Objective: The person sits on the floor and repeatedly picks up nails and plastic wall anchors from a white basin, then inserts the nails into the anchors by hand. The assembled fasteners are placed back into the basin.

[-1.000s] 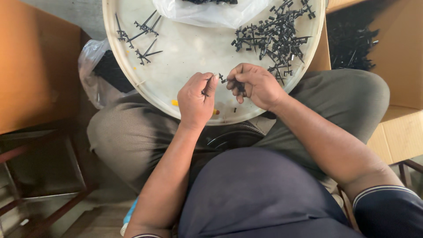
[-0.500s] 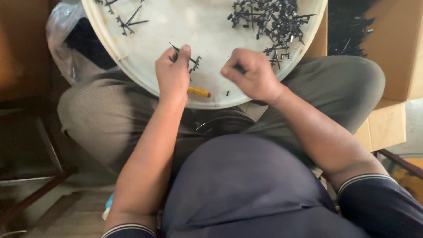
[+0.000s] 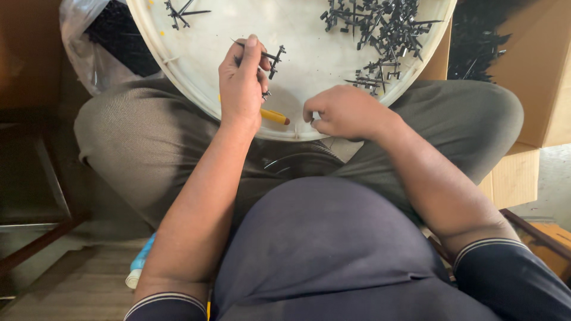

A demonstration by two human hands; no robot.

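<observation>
Black plastic sprue pieces (image 3: 380, 30) lie heaped at the far right of the round white tray (image 3: 309, 128) on the person's lap, most seemingly unsorted; a few (image 3: 181, 8) sit apart at far left. Left hand (image 3: 241, 83) pinches one sprue (image 3: 267, 57). Right hand (image 3: 345, 112) is curled, contents hidden. A yellow tool (image 3: 275, 116) lies between them; cardboard boxes (image 3: 535, 77) crowd the right.

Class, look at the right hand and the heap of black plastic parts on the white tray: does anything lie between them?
Nothing visible does. The right hand rests closed at the near rim of the white tray, and only bare tray surface separates it from the heap of black plastic parts. The yellow tool lies to its left, beside the left hand.
</observation>
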